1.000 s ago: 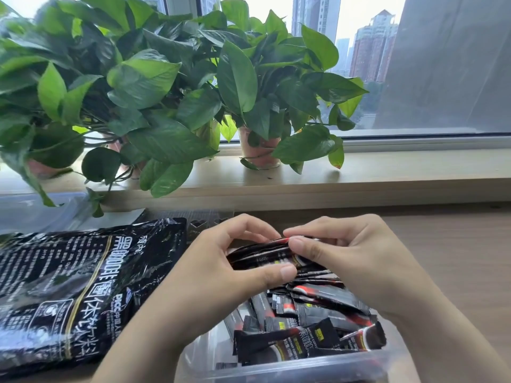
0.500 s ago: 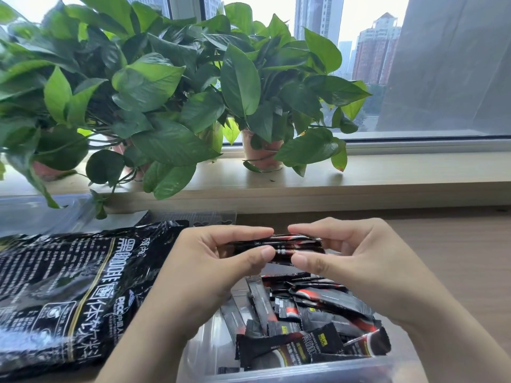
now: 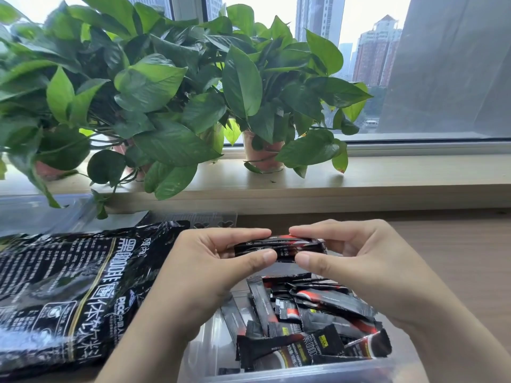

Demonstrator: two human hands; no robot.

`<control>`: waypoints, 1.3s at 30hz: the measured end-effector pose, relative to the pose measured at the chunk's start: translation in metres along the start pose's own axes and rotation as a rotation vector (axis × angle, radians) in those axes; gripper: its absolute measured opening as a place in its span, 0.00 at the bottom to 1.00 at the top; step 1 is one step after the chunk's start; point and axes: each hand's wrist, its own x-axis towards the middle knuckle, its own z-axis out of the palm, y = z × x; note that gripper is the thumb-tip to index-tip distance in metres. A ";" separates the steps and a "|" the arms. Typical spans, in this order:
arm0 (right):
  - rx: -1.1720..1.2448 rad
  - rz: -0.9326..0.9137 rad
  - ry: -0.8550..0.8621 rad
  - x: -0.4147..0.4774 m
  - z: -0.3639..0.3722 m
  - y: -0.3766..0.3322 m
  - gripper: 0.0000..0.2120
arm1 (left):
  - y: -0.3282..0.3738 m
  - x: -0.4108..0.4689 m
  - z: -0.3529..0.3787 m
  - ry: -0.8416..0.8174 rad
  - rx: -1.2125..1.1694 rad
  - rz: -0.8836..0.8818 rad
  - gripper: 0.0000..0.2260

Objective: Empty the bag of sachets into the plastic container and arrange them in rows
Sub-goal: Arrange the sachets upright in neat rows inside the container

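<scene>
Above the container (image 3: 276, 375), both hands' grips (image 3: 210, 261) (image 3: 356, 258) pinch stacked sachets (image 3: 279, 247); bag (image 3: 69, 286) lies left.

High-rise office: towers (image 3: 318, 17) beyond window, potted plants (image 3: 154, 87) on sill (image 3: 387, 175).

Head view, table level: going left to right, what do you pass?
Black bag → left hand → bundle of sachets pinched between both hands → right hand → bare wooden table.
</scene>
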 end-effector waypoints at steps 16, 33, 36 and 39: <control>0.040 0.001 0.059 0.000 0.003 0.000 0.16 | -0.004 0.002 0.001 0.019 -0.066 -0.018 0.17; -0.002 0.071 0.092 0.000 0.009 0.006 0.12 | -0.002 -0.001 -0.006 -0.106 0.129 0.040 0.15; -0.058 0.090 0.139 0.000 0.016 0.006 0.09 | -0.007 0.000 -0.001 -0.137 0.187 0.061 0.12; -0.072 0.088 0.145 0.000 0.021 0.004 0.10 | -0.010 0.001 0.004 -0.133 0.124 0.031 0.09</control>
